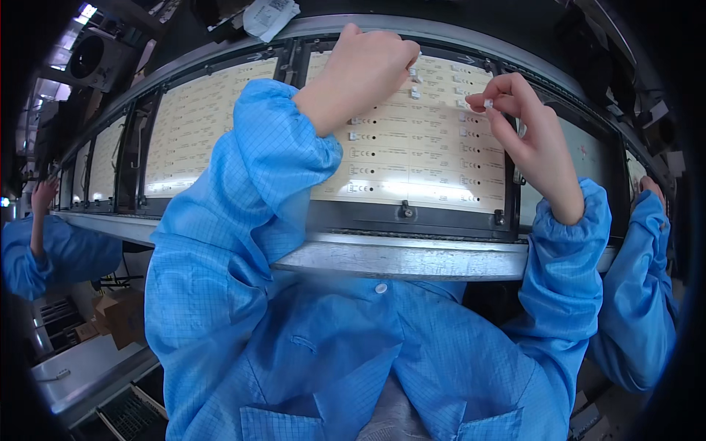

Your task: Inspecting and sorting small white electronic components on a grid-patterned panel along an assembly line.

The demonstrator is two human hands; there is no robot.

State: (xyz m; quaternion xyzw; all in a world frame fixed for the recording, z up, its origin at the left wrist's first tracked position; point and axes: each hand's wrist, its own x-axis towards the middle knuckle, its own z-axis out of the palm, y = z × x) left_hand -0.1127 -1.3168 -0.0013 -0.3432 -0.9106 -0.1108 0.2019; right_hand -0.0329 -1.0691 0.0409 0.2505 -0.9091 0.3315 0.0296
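A cream-coloured circuit board panel [430, 153], marked with rows of print and dark dots, lies in a black frame before me. My left hand [364, 70] reaches over its far part, fingers curled down and mostly hidden behind the hand; whatever they hold does not show. Close to those fingers, a small white connector [415, 93] sits on the panel among several like it. Above the panel's right side, my right hand [531, 125] pinches another small white connector [488, 104] between thumb and fingers. A column of white connectors runs along the panel beside this hand.
A metal rail [412, 257] runs along the near edge of the line. To the left lies a similar framed panel [202, 140]. A crumpled white bag [271, 18] rests beyond the far rail. Blue-sleeved co-workers stand at the left [59, 250] and right [636, 294].
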